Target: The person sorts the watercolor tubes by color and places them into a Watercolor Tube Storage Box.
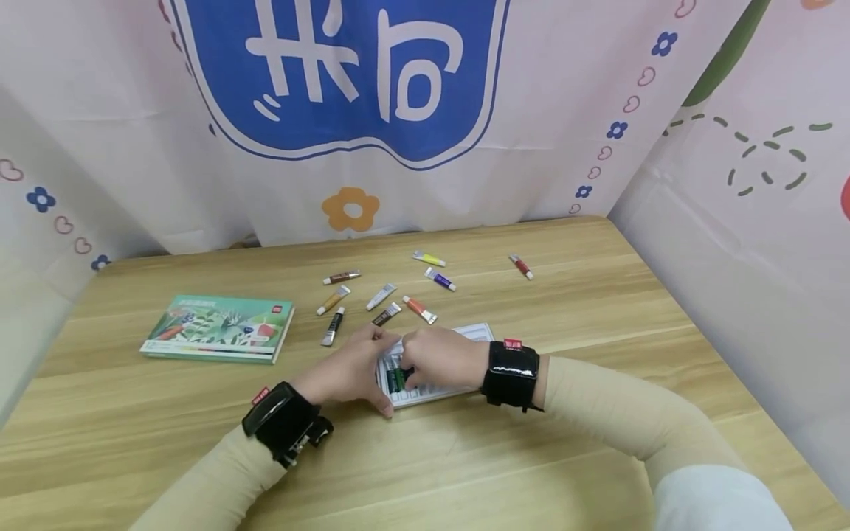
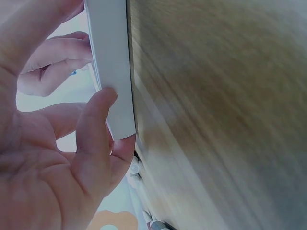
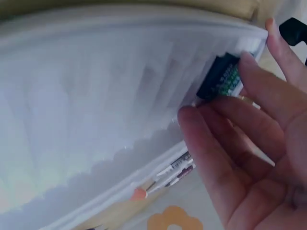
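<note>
A white slotted paint tray (image 1: 479,332) lies on the table in front of the person. The left hand (image 1: 352,366) grips its left end, and in the left wrist view fingertips press along the tray's side wall (image 2: 112,62). Over the tray's left part, the right hand (image 1: 446,358) reaches down into the slots. In the right wrist view its thumb and fingertips pinch a dark green paint tube (image 3: 218,76) at the tray's end. Green paint tubes (image 1: 394,380) show in the left slots, partly covered by the right hand. The other slots in the right wrist view hold no tubes.
Behind the tray lie several loose paint tubes, among them a black tube (image 1: 333,327), an orange tube (image 1: 420,310), a purple tube (image 1: 440,279) and a yellow tube (image 1: 429,258). A red tube (image 1: 521,266) lies farther right. At left is a green illustrated box (image 1: 219,328).
</note>
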Available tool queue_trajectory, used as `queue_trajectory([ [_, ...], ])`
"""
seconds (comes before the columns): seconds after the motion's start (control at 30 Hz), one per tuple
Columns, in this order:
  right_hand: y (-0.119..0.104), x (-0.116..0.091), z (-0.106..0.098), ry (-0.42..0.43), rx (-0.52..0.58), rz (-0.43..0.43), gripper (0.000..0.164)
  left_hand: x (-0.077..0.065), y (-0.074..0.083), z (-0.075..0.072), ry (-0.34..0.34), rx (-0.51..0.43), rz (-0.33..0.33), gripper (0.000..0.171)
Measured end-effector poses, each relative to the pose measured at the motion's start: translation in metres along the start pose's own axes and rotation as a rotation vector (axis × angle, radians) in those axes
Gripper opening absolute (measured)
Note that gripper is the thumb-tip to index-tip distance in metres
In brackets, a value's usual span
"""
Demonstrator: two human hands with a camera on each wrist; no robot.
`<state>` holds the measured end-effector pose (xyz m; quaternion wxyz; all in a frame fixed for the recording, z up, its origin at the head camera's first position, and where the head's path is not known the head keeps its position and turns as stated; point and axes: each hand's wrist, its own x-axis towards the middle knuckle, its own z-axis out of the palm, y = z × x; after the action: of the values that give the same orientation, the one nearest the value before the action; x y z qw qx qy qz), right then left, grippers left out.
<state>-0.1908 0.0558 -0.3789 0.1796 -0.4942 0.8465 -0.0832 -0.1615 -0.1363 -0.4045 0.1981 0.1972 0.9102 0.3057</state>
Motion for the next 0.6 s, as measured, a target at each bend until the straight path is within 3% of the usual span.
queue_trajectory([
  [0.27, 0.016, -0.004, -0.014, -0.061, 0.023, -0.091, 0.014, 0.006, 0.005, 0.0, -0.007, 0.04, -0.017, 0.106],
  [0.43, 0.023, -0.006, -0.016, -0.068, 0.037, -0.178, 0.017, 0.004, 0.011, 0.001, -0.027, 0.064, -0.067, 0.113],
  [0.6, 0.027, -0.005, -0.02, -0.073, 0.046, -0.181, 0.017, 0.001, 0.013, 0.002, -0.058, 0.079, -0.09, 0.114],
])
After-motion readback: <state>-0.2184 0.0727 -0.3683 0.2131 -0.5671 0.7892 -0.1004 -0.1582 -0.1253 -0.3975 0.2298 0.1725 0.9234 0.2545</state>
